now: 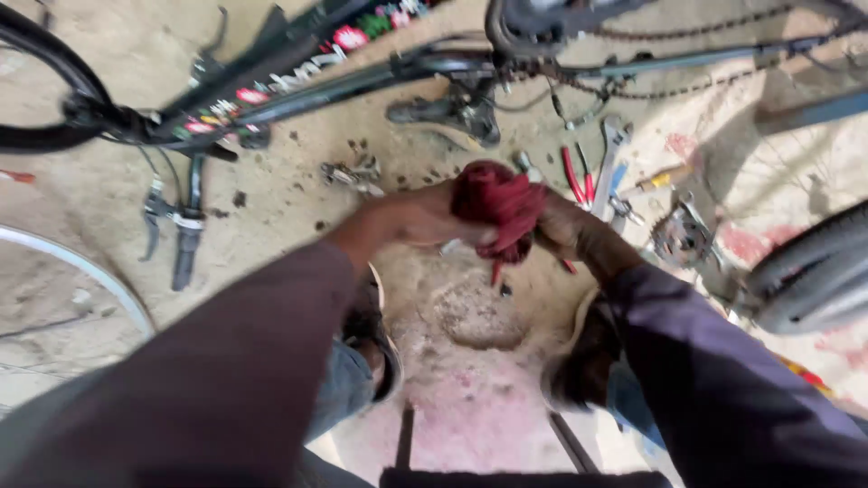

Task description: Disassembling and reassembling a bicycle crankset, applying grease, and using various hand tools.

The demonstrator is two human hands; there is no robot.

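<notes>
Both my hands meet over the dusty ground and grip a bunched dark red rag (499, 206). My left hand (418, 217) holds its left side, with a pale thumb tip against the cloth. My right hand (562, 226) holds the right side, partly hidden behind the rag. Whether something is wrapped inside the cloth cannot be told. The picture is blurred by motion. An upturned black bicycle frame (298, 77) with its chain (633, 90) lies just beyond my hands.
Red-handled pliers (575, 176), a wrench (611, 154), a yellow-handled tool (660, 179) and a sprocket (680, 237) lie at right. Black handlebar with brake levers (181, 226) and a wheel rim (81, 267) at left, a tyre (814, 271) at right. My feet in sandals (384, 348) below.
</notes>
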